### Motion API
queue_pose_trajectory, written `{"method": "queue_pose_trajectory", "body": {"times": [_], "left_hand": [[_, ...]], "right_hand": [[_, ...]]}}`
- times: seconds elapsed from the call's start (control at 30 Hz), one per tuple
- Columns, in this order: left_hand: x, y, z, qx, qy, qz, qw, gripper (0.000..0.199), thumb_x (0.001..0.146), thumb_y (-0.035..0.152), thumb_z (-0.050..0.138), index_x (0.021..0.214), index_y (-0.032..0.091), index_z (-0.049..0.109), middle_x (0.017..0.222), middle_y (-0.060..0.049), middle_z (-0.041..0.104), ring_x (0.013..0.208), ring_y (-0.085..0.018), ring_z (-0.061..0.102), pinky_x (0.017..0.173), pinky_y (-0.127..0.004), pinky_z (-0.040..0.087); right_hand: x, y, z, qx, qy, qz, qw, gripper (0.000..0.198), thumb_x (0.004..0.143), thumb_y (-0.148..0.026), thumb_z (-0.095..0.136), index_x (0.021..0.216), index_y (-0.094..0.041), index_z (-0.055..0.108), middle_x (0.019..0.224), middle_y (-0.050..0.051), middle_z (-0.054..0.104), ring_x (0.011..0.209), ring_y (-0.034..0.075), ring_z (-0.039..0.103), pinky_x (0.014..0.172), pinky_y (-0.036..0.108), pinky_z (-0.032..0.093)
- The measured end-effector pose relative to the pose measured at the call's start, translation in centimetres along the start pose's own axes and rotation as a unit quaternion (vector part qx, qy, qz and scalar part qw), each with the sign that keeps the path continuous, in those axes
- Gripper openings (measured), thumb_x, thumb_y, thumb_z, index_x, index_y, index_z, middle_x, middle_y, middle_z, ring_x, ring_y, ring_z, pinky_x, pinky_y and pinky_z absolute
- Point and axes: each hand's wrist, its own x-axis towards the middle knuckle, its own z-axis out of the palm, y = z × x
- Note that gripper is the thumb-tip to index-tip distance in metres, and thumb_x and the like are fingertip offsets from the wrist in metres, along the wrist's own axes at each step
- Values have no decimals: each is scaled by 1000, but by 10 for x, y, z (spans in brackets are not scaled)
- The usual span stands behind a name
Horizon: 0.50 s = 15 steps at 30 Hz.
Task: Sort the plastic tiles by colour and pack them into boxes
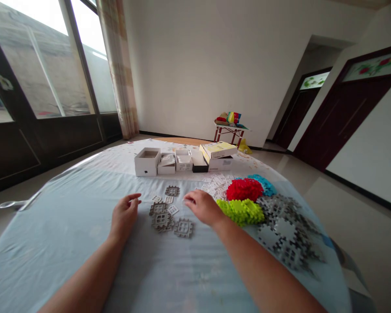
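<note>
My left hand (125, 214) hovers above the cloth, left of a small group of grey square frame pieces. Its fingers are loosely stretched out with nothing visible in them. My right hand (202, 206) is on the other side, fingertips pinched together; a pale speck shows at the tips, too small to make out. Between the hands lie a separate grey frame piece (172, 190), several overlapping grey frame pieces (162, 220) and another with a white lattice inside (183, 227). Small white lattice pieces (173, 210) are scattered among them. A pile of white lattice pieces (219, 186) spreads behind my right hand.
To the right are heaps of red pieces (244, 189), lime-green pieces (241, 211), blue pieces (263, 184) and grey pieces (285, 230). A row of small boxes (147, 161) stands at the back, beside a yellow-lidded box (220, 150). A cloth (68, 230) covers the round table.
</note>
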Motion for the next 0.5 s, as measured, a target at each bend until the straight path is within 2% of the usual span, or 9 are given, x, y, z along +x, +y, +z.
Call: {"method": "queue_pose_trajectory", "body": {"times": [0.13,0.27,0.33,0.5], "left_hand": [[-2,4,0,21,-1,0,1000,40,69,38,46,97,16,64,72,-7,68,62,-20,61,53,-27,43],[-4,10,-1,32,-5,-6,999,39,69,37,45,97,16,64,74,-7,69,64,-20,61,57,-28,43],[-5,11,-1,36,-5,-7,999,39,70,36,45,97,16,64,73,-7,69,66,-20,62,58,-29,44],[-3,9,2,64,-15,11,998,39,71,38,43,97,17,63,75,-7,69,72,-22,64,64,-30,46]], "right_hand": [[14,44,-22,-61,85,69,992,23,83,-12,49,100,-16,64,96,8,64,92,19,57,85,30,43],[11,59,-24,-85,125,88,985,35,81,-10,48,115,-12,57,110,13,58,106,22,51,94,35,40],[6,53,-17,-75,111,72,988,32,81,-12,49,112,-13,59,108,12,59,106,21,51,94,33,40],[-9,18,6,-35,10,12,999,23,83,-15,50,102,-17,63,99,7,63,95,18,57,89,29,43]]}}
